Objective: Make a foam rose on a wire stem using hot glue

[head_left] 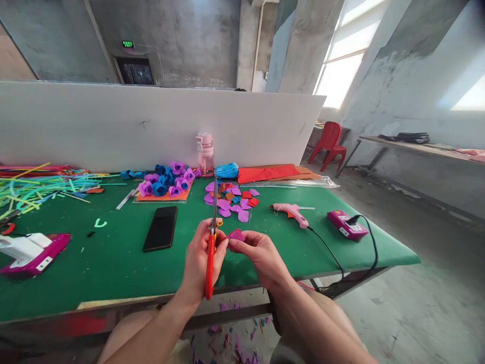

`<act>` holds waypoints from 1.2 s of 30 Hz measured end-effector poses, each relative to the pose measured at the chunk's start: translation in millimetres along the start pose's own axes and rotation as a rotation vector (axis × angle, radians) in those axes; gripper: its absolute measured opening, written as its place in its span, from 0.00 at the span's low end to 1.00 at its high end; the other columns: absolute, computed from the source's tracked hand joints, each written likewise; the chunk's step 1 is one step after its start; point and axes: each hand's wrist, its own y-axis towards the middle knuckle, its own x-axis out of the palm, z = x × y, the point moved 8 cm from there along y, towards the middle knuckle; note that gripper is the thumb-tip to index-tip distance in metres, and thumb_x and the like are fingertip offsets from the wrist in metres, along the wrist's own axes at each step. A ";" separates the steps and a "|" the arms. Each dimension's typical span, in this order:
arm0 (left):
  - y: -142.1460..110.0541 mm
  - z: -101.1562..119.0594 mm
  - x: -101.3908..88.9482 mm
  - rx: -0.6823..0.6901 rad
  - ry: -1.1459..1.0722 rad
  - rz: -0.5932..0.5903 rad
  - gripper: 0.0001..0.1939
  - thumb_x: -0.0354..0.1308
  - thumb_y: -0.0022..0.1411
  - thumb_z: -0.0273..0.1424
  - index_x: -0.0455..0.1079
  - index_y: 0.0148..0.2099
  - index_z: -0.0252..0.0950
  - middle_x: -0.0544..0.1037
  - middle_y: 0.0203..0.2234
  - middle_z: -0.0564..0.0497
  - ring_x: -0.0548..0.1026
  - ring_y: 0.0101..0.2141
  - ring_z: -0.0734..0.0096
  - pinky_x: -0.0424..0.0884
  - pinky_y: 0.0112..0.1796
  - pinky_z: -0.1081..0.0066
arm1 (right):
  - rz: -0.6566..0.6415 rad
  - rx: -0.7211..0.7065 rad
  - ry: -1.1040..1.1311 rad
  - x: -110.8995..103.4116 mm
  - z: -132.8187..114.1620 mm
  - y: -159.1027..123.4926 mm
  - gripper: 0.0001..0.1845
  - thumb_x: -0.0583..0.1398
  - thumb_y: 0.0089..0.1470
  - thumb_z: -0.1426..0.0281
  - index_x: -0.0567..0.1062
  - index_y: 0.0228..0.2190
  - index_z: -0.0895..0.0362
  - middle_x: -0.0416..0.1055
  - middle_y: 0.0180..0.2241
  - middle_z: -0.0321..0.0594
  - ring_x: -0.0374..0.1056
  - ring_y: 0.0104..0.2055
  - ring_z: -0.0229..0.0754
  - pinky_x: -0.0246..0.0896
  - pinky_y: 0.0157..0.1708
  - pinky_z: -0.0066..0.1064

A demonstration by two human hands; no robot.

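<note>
1. Left grip (199, 258) holding red scissors (209, 263), thumb at purple piece (237, 235); right grip (263, 253) pinching that piece.
2. Ahead of grips: loose petals (224, 205), then white board (257, 126).
3. Phone (161, 228) left; glue gun (291, 210) right, open counter (291, 247) between.
4. Counter edge just below grips.

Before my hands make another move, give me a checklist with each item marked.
1. Scissors under control: ok, held in the left hand, blades pointing away from the body.
2. Purple piece secured: ok, pinched between the fingertips of the left hand and the right hand.
3. Phone out of the way: ok, lying flat on the table, apart from the left hand.
4. Pink glue gun away from the hands: ok, lying on the table beyond the right hand.
5. Glue gun hot or cold: cannot tell.
6. Floor free of scraps: not ok, coloured bits lie under the table.
</note>
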 end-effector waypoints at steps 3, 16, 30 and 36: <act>-0.4 -0.9 2.8 0.019 0.170 -0.080 0.13 0.47 0.59 0.31 0.57 0.48 0.40 0.71 0.30 0.54 0.71 0.28 0.77 0.68 0.32 0.75 | 0.052 -0.018 0.004 -11.2 -4.5 3.5 0.11 0.67 0.38 0.63 0.79 0.25 0.57 0.75 0.25 0.37 0.67 0.28 0.37 0.61 0.35 0.29; -11.7 -11.8 16.7 0.125 0.794 -0.386 0.15 0.42 0.62 0.29 0.57 0.51 0.38 0.75 0.32 0.48 0.73 0.27 0.68 0.60 0.26 0.73 | 0.196 -0.098 0.330 -42.5 -20.1 13.0 0.09 0.69 0.37 0.68 0.78 0.24 0.57 0.75 0.26 0.35 0.69 0.29 0.34 0.64 0.37 0.27; -15.5 -18.9 29.9 0.144 0.940 -0.417 0.12 0.41 0.59 0.23 0.58 0.45 0.38 0.74 0.25 0.51 0.74 0.25 0.67 0.56 0.22 0.74 | 0.093 -0.145 0.356 -28.4 -18.0 9.6 0.07 0.67 0.42 0.69 0.77 0.27 0.58 0.76 0.29 0.36 0.68 0.31 0.34 0.62 0.39 0.26; -15.5 -16.9 31.4 0.150 0.925 -0.435 0.14 0.41 0.59 0.22 0.57 0.46 0.38 0.74 0.24 0.51 0.74 0.25 0.66 0.55 0.22 0.74 | 0.056 -0.170 0.348 -26.0 -21.1 8.4 0.06 0.66 0.44 0.69 0.77 0.28 0.57 0.76 0.30 0.36 0.68 0.32 0.34 0.62 0.39 0.26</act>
